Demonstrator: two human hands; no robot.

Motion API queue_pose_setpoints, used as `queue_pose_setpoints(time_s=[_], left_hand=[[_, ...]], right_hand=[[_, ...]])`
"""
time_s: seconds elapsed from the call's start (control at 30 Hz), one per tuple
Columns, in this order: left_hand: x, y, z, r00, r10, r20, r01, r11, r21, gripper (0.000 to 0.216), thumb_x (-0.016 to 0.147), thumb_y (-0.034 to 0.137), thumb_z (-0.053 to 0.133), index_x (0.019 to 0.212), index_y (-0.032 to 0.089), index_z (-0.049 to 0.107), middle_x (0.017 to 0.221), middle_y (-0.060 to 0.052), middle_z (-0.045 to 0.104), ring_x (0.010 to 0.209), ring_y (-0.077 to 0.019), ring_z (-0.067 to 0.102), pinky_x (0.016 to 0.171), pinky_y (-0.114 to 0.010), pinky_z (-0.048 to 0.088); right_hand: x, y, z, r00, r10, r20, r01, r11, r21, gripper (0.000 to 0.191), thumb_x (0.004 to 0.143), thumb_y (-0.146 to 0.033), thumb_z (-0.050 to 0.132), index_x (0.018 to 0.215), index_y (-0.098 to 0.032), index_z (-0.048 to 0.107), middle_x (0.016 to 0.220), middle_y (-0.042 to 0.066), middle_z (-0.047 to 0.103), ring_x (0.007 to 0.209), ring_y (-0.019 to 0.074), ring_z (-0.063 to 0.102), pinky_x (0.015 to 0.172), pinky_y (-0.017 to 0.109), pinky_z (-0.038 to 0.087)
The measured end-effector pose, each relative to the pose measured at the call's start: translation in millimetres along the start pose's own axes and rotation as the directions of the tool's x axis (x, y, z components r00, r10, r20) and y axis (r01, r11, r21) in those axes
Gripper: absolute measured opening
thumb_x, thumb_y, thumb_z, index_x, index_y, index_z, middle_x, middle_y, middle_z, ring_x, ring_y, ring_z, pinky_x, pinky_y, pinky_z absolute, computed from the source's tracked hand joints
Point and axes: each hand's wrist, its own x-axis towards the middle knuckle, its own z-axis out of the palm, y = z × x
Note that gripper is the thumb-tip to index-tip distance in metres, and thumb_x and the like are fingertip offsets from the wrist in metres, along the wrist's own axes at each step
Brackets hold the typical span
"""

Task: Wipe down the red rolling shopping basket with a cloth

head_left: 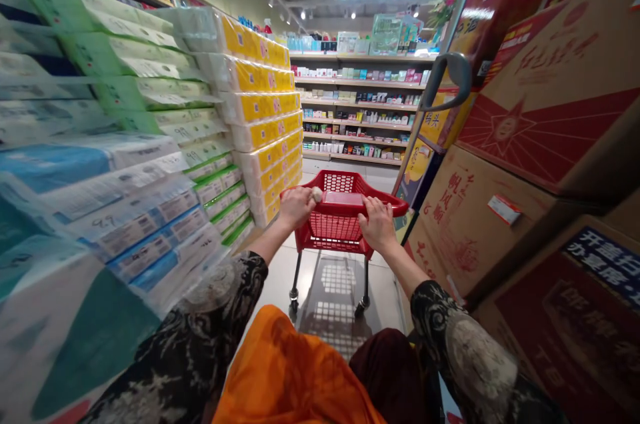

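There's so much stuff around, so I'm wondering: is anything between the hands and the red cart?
Nothing visible: the left hand and right hand are both on the handle of the red cart. Wrapped packs stand to the left and cardboard boxes to the right, not in between.

Left hand and right hand hold the handle of a red shopping cart. Wrapped packs stand stacked left of them, cartons right, stocked shelves beyond.
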Motion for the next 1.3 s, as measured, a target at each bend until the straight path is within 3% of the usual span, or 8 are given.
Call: queue_pose_setpoints(time_s=[0.13, 0.3, 0.4, 0.53, 0.7, 0.87, 1.07, 1.3], left_hand=[[-5.6, -21.7, -5.2, 0.999, -0.005, 0.032, 0.005, 1.0, -0.004, 0.022, 0.085, 0.022, 0.044, 0.099, 0.01, 0.057, 0.092, -0.004, 0.061, 0.089, -0.016, 0.05, 0.089, -0.037, 0.038], [-18.3, 10.1, 0.9, 0.998, 0.057, 0.031, -0.057, 0.998, 0.005, 0.024, 0.085, 0.025, 0.044, 0.102, 0.016, 0.058, 0.091, -0.006, 0.06, 0.09, -0.0186, 0.052, 0.086, -0.035, 0.039], [-29.8, 29.2, -3.6, 0.989, 0.14, 0.049, -0.139, 0.99, -0.016, 0.026, 0.086, 0.028, 0.043, 0.106, 0.02, 0.057, 0.098, -0.006, 0.06, 0.094, -0.0195, 0.054, 0.086, -0.035, 0.04], [-40.2, 36.3, -13.6, 0.98, 0.195, 0.044, -0.187, 0.971, -0.15, 0.024, 0.083, 0.025, 0.044, 0.103, 0.022, 0.057, 0.109, -0.005, 0.059, 0.102, -0.0186, 0.053, 0.091, -0.034, 0.039], [-40.1, 37.4, -14.2, 0.986, 0.164, 0.03, -0.145, 0.935, -0.325, 0.025, 0.084, 0.024, 0.04, 0.101, 0.019, 0.057, 0.098, -0.005, 0.062, 0.093, -0.0166, 0.055, 0.086, -0.031, 0.043], [-41.0, 66.6, 0.0, 0.979, 0.204, -0.001, -0.189, 0.901, -0.391, 0.024, 0.084, 0.027, 0.041, 0.1, 0.02, 0.058, 0.097, -0.006, 0.062, 0.094, -0.0179, 0.054, 0.088, -0.033, 0.043], [-38.8, 95.4, 21.7, 0.919, 0.38, -0.103, -0.374, 0.764, -0.526, 0.027, 0.086, 0.028, 0.041, 0.105, 0.018, 0.057, 0.113, -0.01, 0.059, 0.11, -0.018, 0.05, 0.097, -0.033, 0.04], [-31.7, 57.7, 63.6, 0.99, 0.071, -0.122, -0.129, 0.81, -0.572, 0.026, 0.086, 0.025, 0.039, 0.105, 0.019, 0.056, 0.102, -0.007, 0.063, 0.096, -0.0191, 0.057, 0.089, -0.038, 0.045]], right_hand=[[2.4, 18.3, 0.3, 1.0, -0.016, -0.013, 0.017, 0.999, 0.041, 0.048, 0.084, -0.031, 0.042, 0.128, -0.012, 0.046, 0.133, 0.013, 0.048, 0.127, 0.0258, 0.036, 0.108, 0.049, 0.013], [9.0, 52.6, -7.7, 1.0, -0.021, 0.008, 0.021, 0.999, 0.05, 0.043, 0.088, -0.031, 0.035, 0.122, -0.012, 0.052, 0.128, 0.013, 0.054, 0.125, 0.0242, 0.04, 0.107, 0.048, 0.017], [17.0, 67.2, -15.8, 0.997, 0.076, 0.029, -0.076, 0.997, 0.009, 0.043, 0.089, -0.033, 0.033, 0.121, -0.013, 0.053, 0.129, 0.012, 0.053, 0.127, 0.0271, 0.036, 0.106, 0.054, 0.017], [24.3, 55.6, -21.7, 0.964, 0.266, -0.016, -0.266, 0.964, -0.017, 0.043, 0.086, -0.03, 0.038, 0.122, -0.015, 0.055, 0.137, 0.014, 0.043, 0.13, 0.0319, 0.031, 0.104, 0.058, 0.019], [16.5, 24.3, -17.3, 0.984, 0.175, 0.022, -0.177, 0.981, 0.084, 0.041, 0.086, -0.03, 0.037, 0.12, -0.021, 0.056, 0.135, 0.009, 0.046, 0.127, 0.0303, 0.034, 0.103, 0.057, 0.025], [17.8, 36.7, -21.4, 0.988, 0.127, 0.087, -0.135, 0.987, 0.092, 0.039, 0.084, -0.025, 0.038, 0.116, -0.02, 0.06, 0.132, 0.007, 0.05, 0.127, 0.0295, 0.035, 0.102, 0.054, 0.027], [8.7, 33.7, -32.3, 0.987, 0.134, 0.085, -0.144, 0.983, 0.114, 0.039, 0.087, -0.025, 0.033, 0.109, -0.02, 0.064, 0.13, 0.008, 0.053, 0.124, 0.0275, 0.04, 0.103, 0.055, 0.025], [-28.1, 21.9, -48.7, 0.999, -0.001, 0.049, -0.006, 0.988, 0.155, 0.04, 0.088, -0.033, 0.034, 0.105, -0.016, 0.066, 0.119, 0.01, 0.061, 0.123, 0.0263, 0.043, 0.102, 0.048, 0.031]])
